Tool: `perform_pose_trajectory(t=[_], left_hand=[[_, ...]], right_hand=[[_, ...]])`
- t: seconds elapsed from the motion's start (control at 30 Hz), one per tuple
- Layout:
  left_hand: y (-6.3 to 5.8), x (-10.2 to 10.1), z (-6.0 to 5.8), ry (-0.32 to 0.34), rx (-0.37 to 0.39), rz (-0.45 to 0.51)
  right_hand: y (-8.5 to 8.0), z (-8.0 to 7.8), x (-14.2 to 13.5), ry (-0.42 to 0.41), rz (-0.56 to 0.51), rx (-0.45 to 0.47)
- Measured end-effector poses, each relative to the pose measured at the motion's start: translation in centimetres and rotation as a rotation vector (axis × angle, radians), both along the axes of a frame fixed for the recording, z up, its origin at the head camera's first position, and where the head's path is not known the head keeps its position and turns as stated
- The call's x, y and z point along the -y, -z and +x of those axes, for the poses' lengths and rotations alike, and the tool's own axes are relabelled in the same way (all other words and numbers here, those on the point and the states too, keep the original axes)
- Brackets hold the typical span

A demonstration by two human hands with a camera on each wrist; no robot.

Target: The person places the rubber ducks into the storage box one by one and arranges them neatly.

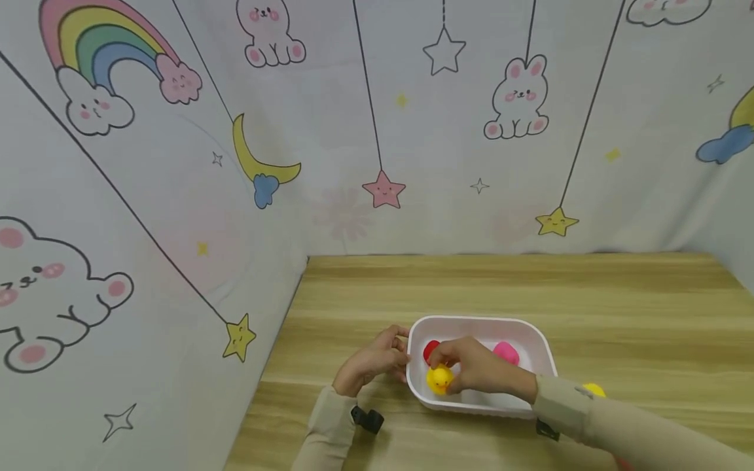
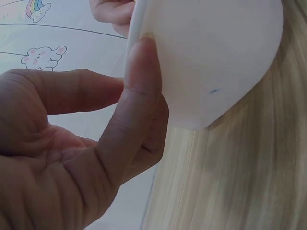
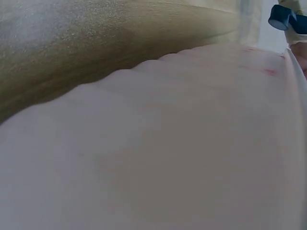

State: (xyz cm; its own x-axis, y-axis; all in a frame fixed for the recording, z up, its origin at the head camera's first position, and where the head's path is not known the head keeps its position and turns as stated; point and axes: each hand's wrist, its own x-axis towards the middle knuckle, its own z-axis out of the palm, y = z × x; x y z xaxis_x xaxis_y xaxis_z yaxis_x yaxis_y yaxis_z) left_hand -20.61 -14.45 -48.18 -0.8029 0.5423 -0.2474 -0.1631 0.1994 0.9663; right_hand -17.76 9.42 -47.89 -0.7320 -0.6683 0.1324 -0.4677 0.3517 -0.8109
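Observation:
A white plastic basin [image 1: 483,320] stands on the wooden table. At its left end my left hand [image 1: 377,358] pinches the rim; the left wrist view shows thumb and fingers on the basin wall [image 2: 216,57]. Inside the basin's left part, my right hand [image 1: 471,363] holds a yellow rubber duck [image 1: 439,381] between thumb and fingers. A red object [image 1: 431,352] lies just behind the duck, partly covered by the hand. Farther right in the basin is a pink object [image 1: 506,353]. The right wrist view is filled by the basin's outer wall [image 3: 168,143], which hides the right hand.
A yellow object [image 1: 593,390] shows past my right sleeve, right of the basin. Something red [image 1: 622,464] peeks out at the bottom edge below that sleeve. A fabric backdrop [image 1: 448,144] with cartoon prints borders the table [image 1: 365,281] at the back and left.

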Motion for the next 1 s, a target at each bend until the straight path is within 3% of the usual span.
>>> perform_pose_trajectory(t=[0.17, 0.7, 0.83, 1.0], left_hand=[[-0.2, 0.0, -0.1, 0.000, -0.004, 0.005], [-0.3, -0.1, -0.2, 0.003, -0.001, -0.003], [-0.3, -0.2, -0.1, 0.008, 0.006, -0.001], [-0.2, 0.0, 0.0, 0.005, 0.005, 0.009]], right_hand=[[0.2, -0.1, 0.7, 0.039, 0.060, -0.061], [1.9, 0.8, 1.5, 0.124, 0.148, -0.091], [2.2, 0.8, 1.2, 0.124, 0.142, -0.123], [1.5, 0.6, -0.2, 0.097, 0.057, -0.116]])
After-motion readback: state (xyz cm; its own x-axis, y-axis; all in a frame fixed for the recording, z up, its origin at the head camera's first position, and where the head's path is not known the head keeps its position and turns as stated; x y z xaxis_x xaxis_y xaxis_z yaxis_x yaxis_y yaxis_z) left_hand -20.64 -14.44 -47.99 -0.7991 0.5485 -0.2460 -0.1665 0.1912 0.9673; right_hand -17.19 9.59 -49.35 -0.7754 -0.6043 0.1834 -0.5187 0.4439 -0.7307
